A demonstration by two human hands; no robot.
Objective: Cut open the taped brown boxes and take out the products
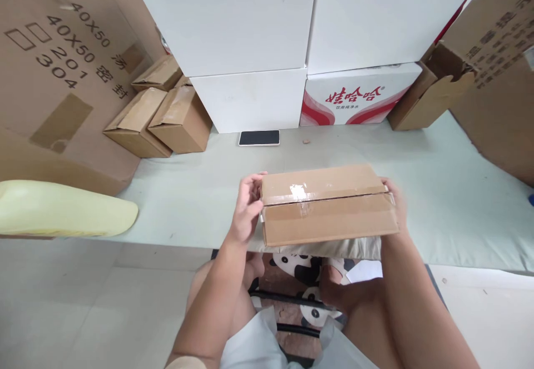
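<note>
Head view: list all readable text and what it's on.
"40X50 汤": large brown cardboard box, left
"40X50 密封": same box
"201": same box
"304": same box
"娃哈哈®": red-and-white cardboard carton
"饮用纯净水": same carton
Too faint or blurred: handwriting, upper-left white cardboard carton; print, brown right-side cardboard box.
Held brown cardboard box: none legible.

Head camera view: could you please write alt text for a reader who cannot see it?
A person's left hand and right hand hold a taped cardboard box by its ends at a pale green table. Beyond the box, a phone lies before stacked white boxes.
</note>
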